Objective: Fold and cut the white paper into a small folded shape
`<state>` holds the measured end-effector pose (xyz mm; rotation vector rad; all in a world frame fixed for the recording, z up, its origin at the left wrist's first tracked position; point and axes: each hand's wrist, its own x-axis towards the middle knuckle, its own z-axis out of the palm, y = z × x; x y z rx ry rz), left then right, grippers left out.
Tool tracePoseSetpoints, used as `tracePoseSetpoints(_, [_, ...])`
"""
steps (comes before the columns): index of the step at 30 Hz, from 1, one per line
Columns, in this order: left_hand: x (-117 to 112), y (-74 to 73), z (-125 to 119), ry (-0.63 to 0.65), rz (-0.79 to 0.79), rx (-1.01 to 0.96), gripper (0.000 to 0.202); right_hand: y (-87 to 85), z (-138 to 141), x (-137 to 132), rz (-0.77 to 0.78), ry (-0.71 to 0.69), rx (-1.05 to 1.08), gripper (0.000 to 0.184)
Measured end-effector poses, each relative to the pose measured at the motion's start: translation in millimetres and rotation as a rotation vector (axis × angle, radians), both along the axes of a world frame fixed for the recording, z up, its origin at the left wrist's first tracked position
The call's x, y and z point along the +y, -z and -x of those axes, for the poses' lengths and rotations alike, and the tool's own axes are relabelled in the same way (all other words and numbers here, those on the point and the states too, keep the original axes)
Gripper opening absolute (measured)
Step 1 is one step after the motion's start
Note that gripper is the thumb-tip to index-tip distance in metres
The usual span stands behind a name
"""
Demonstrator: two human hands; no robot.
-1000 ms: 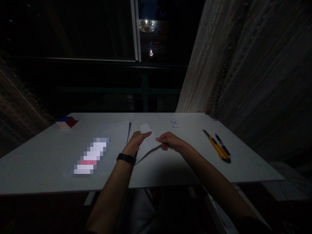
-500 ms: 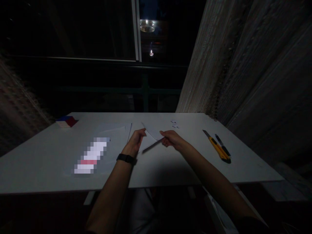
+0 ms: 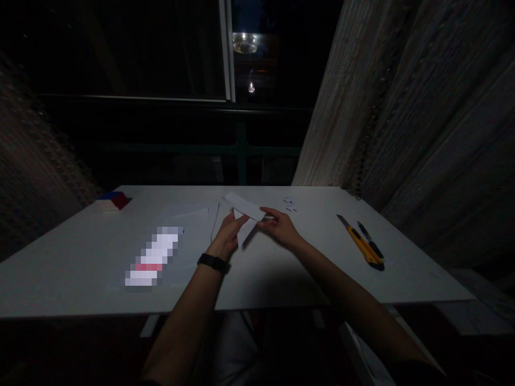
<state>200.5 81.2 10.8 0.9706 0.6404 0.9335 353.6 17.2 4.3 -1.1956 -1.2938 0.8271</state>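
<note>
Above the middle of the white table, my two hands hold a folded piece of white paper (image 3: 246,206). One flap of it slants across the top and a pointed part hangs below. My left hand (image 3: 230,231), with a dark band on its wrist, grips the paper from the left, thumb lying across it. From the right, my right hand (image 3: 280,227) pinches the paper's right end between thumb and fingers. Small paper scraps (image 3: 289,203) lie on the table beyond my right hand. The paper's underside and some fingertips are hidden.
On the white table (image 3: 317,279), a yellow box cutter (image 3: 361,245) with its blade out lies beside a dark pen (image 3: 370,240) at right. Paper sheets (image 3: 193,222) and a pixelated bright object (image 3: 155,254) lie at left. A coloured cube (image 3: 113,200) stands far left.
The paper has turned in my hands: its upper flap now lies broad side up and the pointed part hangs lower. My right fingers have stretched out along its right end.
</note>
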Motion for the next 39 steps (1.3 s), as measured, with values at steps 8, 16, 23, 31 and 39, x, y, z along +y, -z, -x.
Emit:
tracePoseSetpoints(8, [-7, -0.1, -6, -0.083, -0.112, 0.028, 0.042, 0.6, -7, 2, -0.051, 0.118, -0.143, 0.051])
tracePoseSetpoints(16, [-18, -8.5, -5, 0.03, -0.064, -0.025, 0.045, -9.3, -6, 1, -0.055, 0.206, 0.042, 0.029])
tracePoseSetpoints(23, [-22, -11.3, -5, 0.014, -0.154, -0.11, 0.051, -15.3, -8, -1, -0.002, 0.156, 0.214, 0.038])
tracePoseSetpoints(31, [-24, -11.8, -10, -0.09, -0.109, -0.156, 0.046, -23.0, -5, -6, -0.043, 0.116, 0.137, 0.034])
tracePoseSetpoints(39, [-15, -10.5, -6, -0.008, -0.052, -0.197, 0.038, -21.4, -9, -4, 0.018, 0.126, 0.154, 0.029])
